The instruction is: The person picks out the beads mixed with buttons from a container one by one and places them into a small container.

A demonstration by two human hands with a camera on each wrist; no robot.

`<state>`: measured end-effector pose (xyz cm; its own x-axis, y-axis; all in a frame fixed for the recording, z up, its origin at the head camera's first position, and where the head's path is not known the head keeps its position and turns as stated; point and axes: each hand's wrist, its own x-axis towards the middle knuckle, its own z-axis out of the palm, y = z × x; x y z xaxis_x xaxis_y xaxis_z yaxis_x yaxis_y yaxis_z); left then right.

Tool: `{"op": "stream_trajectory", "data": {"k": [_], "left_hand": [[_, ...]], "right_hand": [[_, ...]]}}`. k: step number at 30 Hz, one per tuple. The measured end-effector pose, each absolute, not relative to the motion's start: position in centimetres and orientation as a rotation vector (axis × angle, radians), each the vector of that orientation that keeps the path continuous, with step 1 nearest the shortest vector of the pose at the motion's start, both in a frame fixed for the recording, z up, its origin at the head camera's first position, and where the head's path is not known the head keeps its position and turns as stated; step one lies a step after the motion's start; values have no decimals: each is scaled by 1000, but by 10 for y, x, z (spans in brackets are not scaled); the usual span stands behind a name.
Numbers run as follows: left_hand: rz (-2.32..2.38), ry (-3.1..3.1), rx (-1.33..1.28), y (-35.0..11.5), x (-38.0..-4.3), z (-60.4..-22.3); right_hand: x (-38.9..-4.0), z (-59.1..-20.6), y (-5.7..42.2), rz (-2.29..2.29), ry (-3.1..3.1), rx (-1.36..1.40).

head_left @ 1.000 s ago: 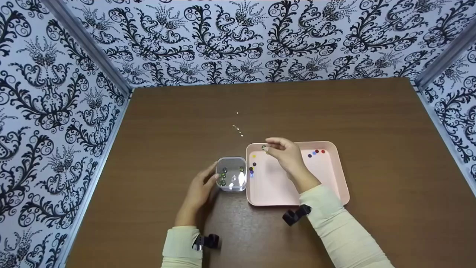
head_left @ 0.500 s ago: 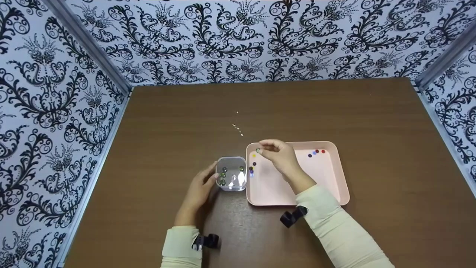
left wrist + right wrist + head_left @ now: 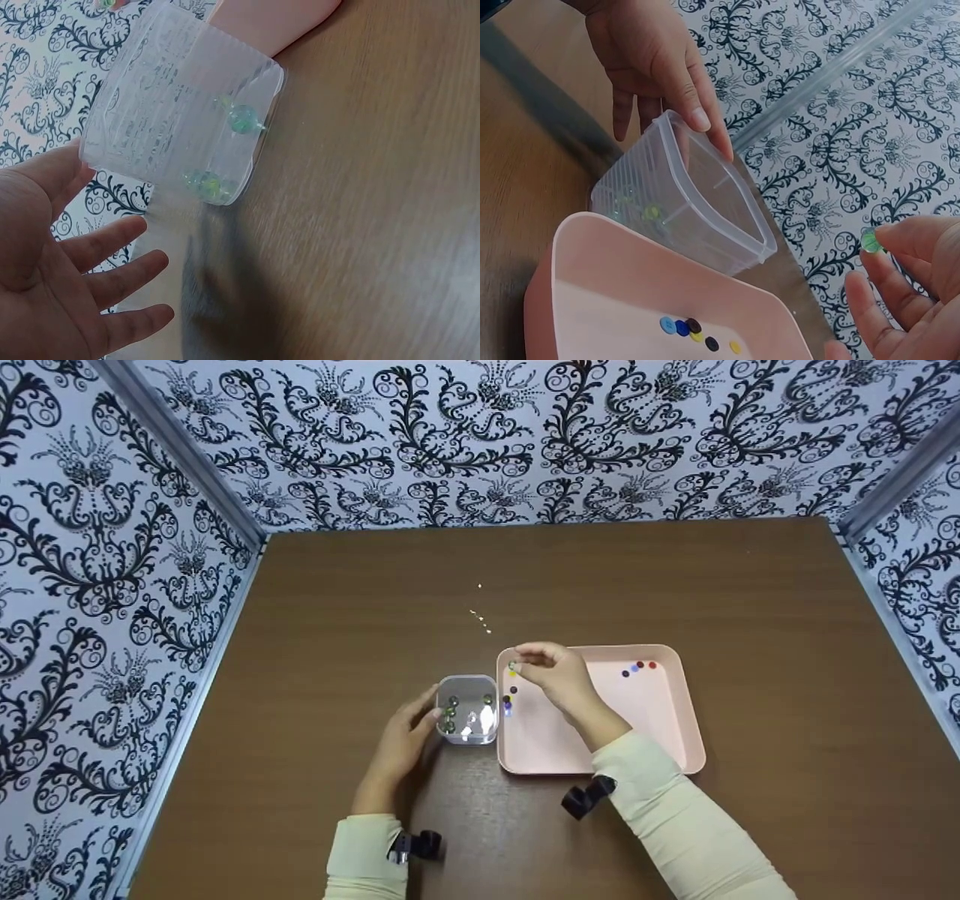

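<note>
My right hand (image 3: 561, 681) pinches a green glass marble (image 3: 871, 241) between thumb and fingertip, above the far left corner of a pink tray (image 3: 559, 742). To the tray's left stands a clear plastic container (image 3: 466, 739) with several green marbles (image 3: 242, 119) at its bottom. The left hand (image 3: 400, 741) touches the container's left rim with thumb and index finger, its other fingers spread loosely beside the wall, as the left wrist view shows. Inside the tray, small round buttons (image 3: 694, 325) in blue, yellow and dark colours lie along the left side.
More buttons (image 3: 640, 665), red, blue and dark, lie at the tray's far right. Small white specks (image 3: 481, 619) mark the brown table (image 3: 360, 607) beyond the container. Patterned walls (image 3: 480, 442) enclose the table at the back and sides.
My right hand has moved left over the tray with the marble, nearer to the container. The left hand and the container have stayed in place.
</note>
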<state>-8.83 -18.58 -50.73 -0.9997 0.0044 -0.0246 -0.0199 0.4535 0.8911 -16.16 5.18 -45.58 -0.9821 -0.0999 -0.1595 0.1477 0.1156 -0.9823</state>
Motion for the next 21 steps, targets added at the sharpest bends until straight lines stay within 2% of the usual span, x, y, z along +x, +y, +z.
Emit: {"op": "stream_trajectory", "data": {"k": [21], "left_hand": [[1627, 2654, -10, -186, -87, -508]], "right_hand": [[-156, -458, 40, -1951, 2194, -85]]}}
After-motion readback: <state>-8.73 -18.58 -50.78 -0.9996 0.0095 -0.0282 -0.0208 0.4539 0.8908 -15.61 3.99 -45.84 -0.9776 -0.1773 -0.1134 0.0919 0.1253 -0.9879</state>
